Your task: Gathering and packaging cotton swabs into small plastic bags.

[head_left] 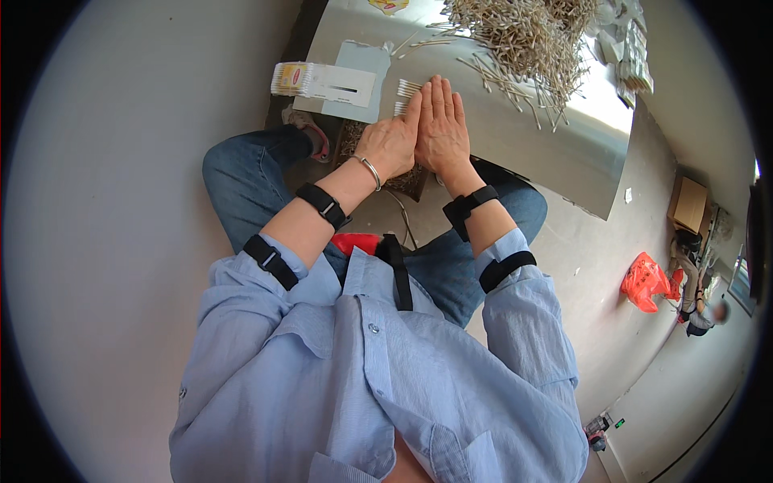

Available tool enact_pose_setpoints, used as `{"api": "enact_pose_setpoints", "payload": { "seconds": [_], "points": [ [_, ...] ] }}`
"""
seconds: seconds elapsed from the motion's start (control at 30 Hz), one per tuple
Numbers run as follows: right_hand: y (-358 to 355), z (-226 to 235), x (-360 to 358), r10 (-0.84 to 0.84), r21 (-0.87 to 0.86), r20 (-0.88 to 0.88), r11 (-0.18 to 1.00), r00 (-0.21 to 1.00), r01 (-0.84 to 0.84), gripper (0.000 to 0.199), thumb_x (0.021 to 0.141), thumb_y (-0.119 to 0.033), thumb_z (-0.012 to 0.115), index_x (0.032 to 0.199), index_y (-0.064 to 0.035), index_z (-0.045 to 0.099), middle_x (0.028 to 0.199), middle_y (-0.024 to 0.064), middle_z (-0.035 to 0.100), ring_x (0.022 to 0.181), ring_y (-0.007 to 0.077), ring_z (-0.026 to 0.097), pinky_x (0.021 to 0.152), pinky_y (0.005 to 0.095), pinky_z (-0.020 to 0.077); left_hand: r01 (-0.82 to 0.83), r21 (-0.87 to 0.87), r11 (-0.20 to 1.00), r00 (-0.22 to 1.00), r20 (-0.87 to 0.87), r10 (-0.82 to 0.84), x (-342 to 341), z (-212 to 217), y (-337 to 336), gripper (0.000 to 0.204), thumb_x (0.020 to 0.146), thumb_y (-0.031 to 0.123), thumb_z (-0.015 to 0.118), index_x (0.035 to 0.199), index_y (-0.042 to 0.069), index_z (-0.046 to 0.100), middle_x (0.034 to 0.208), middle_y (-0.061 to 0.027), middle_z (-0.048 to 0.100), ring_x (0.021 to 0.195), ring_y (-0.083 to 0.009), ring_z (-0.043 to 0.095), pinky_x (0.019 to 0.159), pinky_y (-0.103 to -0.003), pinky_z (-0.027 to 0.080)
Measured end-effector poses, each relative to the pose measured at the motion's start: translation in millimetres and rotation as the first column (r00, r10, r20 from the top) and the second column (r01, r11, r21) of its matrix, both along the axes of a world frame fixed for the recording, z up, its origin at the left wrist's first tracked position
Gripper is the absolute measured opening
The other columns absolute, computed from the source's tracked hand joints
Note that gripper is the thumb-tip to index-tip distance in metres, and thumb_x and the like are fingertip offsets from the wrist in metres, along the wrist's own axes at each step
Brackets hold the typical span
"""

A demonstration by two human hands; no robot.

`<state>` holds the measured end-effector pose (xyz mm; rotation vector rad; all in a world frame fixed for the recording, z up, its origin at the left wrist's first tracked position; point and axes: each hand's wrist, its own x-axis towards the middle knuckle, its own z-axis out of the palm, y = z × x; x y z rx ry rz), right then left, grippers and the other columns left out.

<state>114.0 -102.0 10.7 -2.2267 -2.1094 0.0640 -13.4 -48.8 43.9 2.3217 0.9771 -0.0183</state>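
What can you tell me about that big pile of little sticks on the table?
The pile of cotton swabs is a loose, tangled heap of thin pale sticks with small whitish tips, lying every which way at the far end of the grey table. Some have strayed from its edge toward the person. A few lie lined up by the left hand and right hand, which do not touch the heap.

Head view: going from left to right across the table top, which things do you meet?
Pack of cotton swabs → light blue card → small aligned bundle of swabs → left hand → right hand → big loose heap of swabs.
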Motion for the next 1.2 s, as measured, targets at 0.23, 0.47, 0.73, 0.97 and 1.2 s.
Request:
{"api": "enact_pose_setpoints", "payload": {
  "seconds": [0.23,0.47,0.73,0.97,1.2],
  "points": [
    [0.4,-1.1,-0.1,0.0,0.014,-0.002,1.0,1.0,0.0,0.074,0.084,-0.031,0.05,0.145,0.0041,0.025,0.153,0.0205,0.021,0.145,0.032,0.015,0.117,0.0431,0.0101,0.019,0.013,1.0,0.999,-0.044,-0.018,1.8,3.5,2.2,0.085,0.072,0.007,0.059,0.145,-0.004,0.016,0.098,-0.027,0.065,0.085,-0.0409,0.065,0.076,-0.047,0.053],
    [0.1,-0.7,0.1,-0.001,0.002,0.01,1.0,1.0,0.001,0.074,0.084,-0.031,0.05,0.144,0.0047,0.026,0.153,0.0208,0.021,0.145,0.0324,0.015,0.117,0.0433,0.0101,0.019,0.003,1.0,0.997,-0.071,-0.018,3.7,5.5,3.5,0.084,0.072,0.008,0.059,0.145,-0.004,0.017,0.097,-0.0272,0.065,0.085,-0.0409,0.065,0.076,-0.047,0.053],
    [0.6,-0.7,-0.3,-0.002,0.006,0.012,1.0,1.0,0.002,0.073,0.085,-0.03,0.05,0.144,0.0045,0.026,0.153,0.0206,0.021,0.145,0.0323,0.015,0.117,0.0433,0.0102,0.02,0.009,1.0,0.999,-0.041,-0.02,2.3,0.3,3.2,0.081,0.074,0.009,0.06,0.143,-0.004,0.019,0.097,-0.0273,0.065,0.083,-0.0416,0.065,0.074,-0.048,0.053],
    [0.3,-2.5,0.2,-0.004,0.007,-0.011,1.0,1.0,0.004,0.07,0.087,-0.029,0.048,0.144,0.004,0.026,0.153,0.0207,0.021,0.145,0.0323,0.015,0.117,0.0437,0.0107,0.017,-0.023,1.0,0.998,-0.064,-0.018,3.4,1.2,5.1,0.076,0.076,0.011,0.06,0.139,-0.002,0.02,0.09,-0.0276,0.065,0.081,-0.043,0.065,0.071,-0.05,0.053],
    [0.1,5.9,-0.6,-0.007,-0.059,0.059,0.998,0.998,0.01,0.069,0.087,-0.027,0.046,0.146,0.0028,0.024,0.154,0.0192,0.02,0.145,0.032,0.014,0.117,0.0437,0.01,0.009,-0.041,0.999,0.995,-0.1,-0.014,8.1,10.9,9.3,0.086,0.072,0.009,0.058,0.144,-0.004,0.013,0.087,-0.0281,0.065,0.079,-0.0428,0.065,0.072,-0.049,0.053]
  ]
}}
